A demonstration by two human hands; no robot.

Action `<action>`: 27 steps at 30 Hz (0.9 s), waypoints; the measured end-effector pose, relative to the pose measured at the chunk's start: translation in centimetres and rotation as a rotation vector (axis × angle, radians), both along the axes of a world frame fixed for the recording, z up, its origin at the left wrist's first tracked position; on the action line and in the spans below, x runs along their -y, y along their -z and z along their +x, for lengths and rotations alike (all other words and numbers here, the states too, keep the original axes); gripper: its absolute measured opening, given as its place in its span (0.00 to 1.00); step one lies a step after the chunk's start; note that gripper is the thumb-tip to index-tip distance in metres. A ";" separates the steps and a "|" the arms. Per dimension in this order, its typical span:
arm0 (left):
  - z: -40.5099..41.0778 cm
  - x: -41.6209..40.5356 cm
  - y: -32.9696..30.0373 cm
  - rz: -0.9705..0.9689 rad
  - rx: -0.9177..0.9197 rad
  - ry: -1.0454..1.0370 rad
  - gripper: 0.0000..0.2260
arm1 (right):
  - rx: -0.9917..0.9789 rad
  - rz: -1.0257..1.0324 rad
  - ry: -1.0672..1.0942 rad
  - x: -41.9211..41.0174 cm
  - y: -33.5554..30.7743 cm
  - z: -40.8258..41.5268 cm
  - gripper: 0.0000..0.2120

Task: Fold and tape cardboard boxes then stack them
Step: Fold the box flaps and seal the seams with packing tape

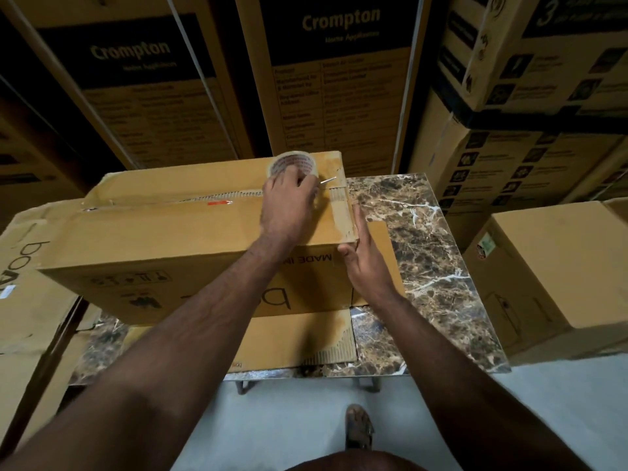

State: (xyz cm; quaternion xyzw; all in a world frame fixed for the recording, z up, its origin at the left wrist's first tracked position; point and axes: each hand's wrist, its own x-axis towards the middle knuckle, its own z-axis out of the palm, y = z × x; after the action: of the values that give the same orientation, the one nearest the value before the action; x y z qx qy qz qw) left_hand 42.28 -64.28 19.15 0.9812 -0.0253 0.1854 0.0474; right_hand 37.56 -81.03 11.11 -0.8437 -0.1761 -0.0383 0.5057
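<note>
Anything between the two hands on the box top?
Head view: only the taped right end of the brown cardboard box separates the left hand, gripping the clear tape roll, from the right hand.

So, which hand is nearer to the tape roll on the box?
Left. The left hand grips the tape roll on top of the box. The right hand is apart from it, fingers straight against the box's right end.

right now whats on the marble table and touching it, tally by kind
cardboard box: 1
flat cardboard sheet: 1
tape roll: 1
hands on the box: 2, left hand and right hand
total: 5
</note>
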 end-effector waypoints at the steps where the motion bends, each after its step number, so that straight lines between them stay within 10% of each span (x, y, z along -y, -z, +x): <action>1: -0.1 0.1 0.1 0.000 -0.001 0.001 0.15 | 0.030 -0.079 0.003 0.3 0.6 -0.3 0.47; 9: 0.1 -0.6 -0.1 -0.011 0.047 -0.019 0.14 | 0.483 -0.306 0.015 2.3 -2.0 2.7 0.26; 27: 0.5 0.0 0.0 0.005 0.082 0.019 0.10 | -0.038 -0.898 -0.201 -4.5 -9.3 21.1 0.30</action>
State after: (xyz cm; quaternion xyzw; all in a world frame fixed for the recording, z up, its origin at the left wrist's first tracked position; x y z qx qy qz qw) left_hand 42.74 -64.30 19.11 0.9726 -0.0368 0.2251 0.0456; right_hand 58.70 -76.55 20.39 -0.9585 -0.2470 0.1066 0.0941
